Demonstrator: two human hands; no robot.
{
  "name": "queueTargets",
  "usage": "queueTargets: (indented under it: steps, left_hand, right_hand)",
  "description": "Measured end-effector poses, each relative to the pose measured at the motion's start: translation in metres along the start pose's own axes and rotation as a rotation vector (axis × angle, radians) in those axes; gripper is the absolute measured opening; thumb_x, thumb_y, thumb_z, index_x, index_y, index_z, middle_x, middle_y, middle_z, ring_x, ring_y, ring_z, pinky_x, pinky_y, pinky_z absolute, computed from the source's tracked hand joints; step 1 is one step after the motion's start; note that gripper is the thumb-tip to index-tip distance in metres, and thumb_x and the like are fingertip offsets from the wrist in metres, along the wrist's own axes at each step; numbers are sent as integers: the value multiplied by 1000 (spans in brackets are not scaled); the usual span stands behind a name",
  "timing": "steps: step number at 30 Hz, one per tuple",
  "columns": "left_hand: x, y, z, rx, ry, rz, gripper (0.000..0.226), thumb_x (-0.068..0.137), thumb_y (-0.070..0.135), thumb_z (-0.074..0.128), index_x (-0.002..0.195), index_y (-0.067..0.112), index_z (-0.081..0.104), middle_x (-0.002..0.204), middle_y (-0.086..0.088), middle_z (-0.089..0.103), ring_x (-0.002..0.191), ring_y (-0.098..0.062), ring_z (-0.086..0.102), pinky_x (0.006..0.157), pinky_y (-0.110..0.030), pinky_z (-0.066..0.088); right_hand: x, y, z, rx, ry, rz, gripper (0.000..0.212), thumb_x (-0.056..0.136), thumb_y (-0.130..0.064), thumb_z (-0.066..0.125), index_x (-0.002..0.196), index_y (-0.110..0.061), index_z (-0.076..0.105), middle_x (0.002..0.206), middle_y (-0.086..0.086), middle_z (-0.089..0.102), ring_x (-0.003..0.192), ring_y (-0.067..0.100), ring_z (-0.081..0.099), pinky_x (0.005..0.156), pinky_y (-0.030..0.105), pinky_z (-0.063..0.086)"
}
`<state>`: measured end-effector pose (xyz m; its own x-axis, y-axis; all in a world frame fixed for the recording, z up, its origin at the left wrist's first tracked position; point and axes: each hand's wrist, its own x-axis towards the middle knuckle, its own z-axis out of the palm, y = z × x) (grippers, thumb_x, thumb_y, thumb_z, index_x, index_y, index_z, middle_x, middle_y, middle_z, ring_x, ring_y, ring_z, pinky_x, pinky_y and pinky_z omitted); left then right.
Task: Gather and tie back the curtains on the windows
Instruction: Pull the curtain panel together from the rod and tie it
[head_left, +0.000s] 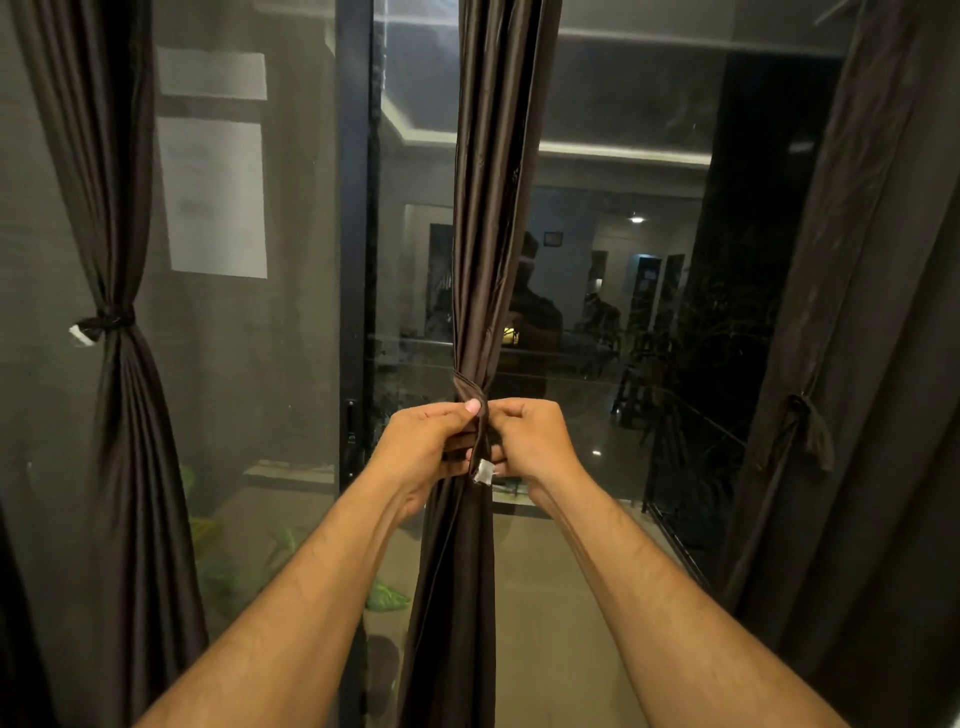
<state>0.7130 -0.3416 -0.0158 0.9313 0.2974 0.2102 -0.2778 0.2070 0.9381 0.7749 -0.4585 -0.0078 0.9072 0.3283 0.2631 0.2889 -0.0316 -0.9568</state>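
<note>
A dark brown curtain (491, 208) hangs gathered into a narrow bunch in the middle of the window. A matching fabric tie-back (470, 389) is wrapped around it at hand height, with a small white tag (484, 472) hanging from its end. My left hand (426, 449) pinches the tie on the left side of the bunch, thumb on top. My right hand (537, 441) grips the tie from the right, touching the left hand. The left curtain (111, 218) is cinched by its tie (106, 321). The right curtain (872, 312) hangs loose, its tie (808, 431) dangling.
A black window frame post (356, 208) with a handle (350, 441) stands just left of the middle curtain. The dark glass (623, 260) reflects a lit room and a person. Green leaves (387, 597) lie on the ground outside, low left.
</note>
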Motion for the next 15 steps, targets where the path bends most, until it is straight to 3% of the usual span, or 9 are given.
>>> queueTargets:
  steps: [3,5,8,12,15]
  left_hand:
    - [3,1,1,87,73,72,19,96,17,69,100,1,79,87,-19,77,75,-24,73,65,-31,60]
    - [4,-2,2,161,123,117,16,96,17,70,93,5,80,80,-12,78,70,-17,73,58,-26,58]
    - [5,-6,2,188,177,158,16,94,19,73,88,8,82,82,-13,79,72,-18,75,60,-27,60]
    - [7,-10,-7,36,147,112,22,93,21,73,93,0,81,87,-17,79,78,-25,77,68,-30,63]
    - [10,-12,-15,-186,116,47,20,88,13,76,92,-6,78,84,-21,76,70,-22,73,68,-32,64]
  right_hand:
    - [-2,-5,5,165,21,84,27,98,-9,58,85,-14,81,64,3,73,48,7,64,42,20,46]
    - [-3,-8,7,260,39,163,20,95,-10,63,89,-11,82,64,4,70,45,8,59,41,21,44]
    - [-5,-8,11,260,58,180,20,95,-18,67,84,-11,81,63,5,68,42,9,54,38,21,37]
    - [-6,-7,4,158,65,108,45,102,-45,58,72,-16,77,47,-2,53,34,7,43,37,20,35]
    - [-8,-10,-6,27,-18,-23,55,92,-56,68,48,-24,65,44,-4,48,33,8,42,37,20,33]
